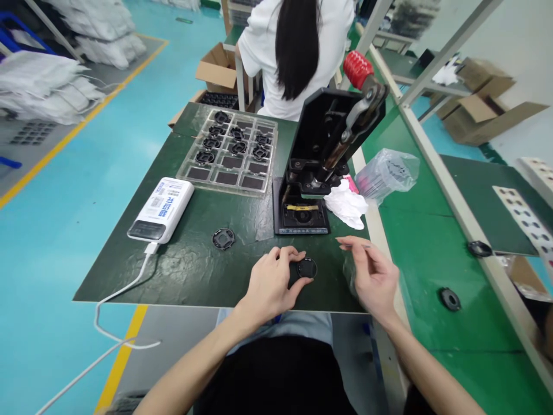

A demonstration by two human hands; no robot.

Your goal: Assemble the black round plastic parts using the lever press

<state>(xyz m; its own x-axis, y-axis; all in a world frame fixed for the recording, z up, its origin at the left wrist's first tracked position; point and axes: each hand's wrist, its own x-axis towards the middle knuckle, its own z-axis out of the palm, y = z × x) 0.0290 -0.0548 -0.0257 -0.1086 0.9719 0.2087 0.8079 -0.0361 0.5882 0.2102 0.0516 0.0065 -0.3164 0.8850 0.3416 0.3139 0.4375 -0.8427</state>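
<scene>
My left hand [274,279] grips a round black plastic part [307,267] by its edge, thumb and fingers on opposite sides, low over the table's front. To the right, my right hand [377,279] is closed in a pinch; a thin sliver shows at its fingertips, too small to name. Just beyond both hands stands a black hand press [302,225] with a red-gripped lever [358,69], its base holding a dark fixture with a yellow strip. Left of my left hand, a black ring-shaped part [223,238] lies flat on the table.
A clear compartment tray [227,185] holds several black ring parts. A white power bank [162,208] with a cable lies at left. White tissue [347,204] and a plastic bag [386,173] sit right of the press. A person [259,52] sits ahead, back turned.
</scene>
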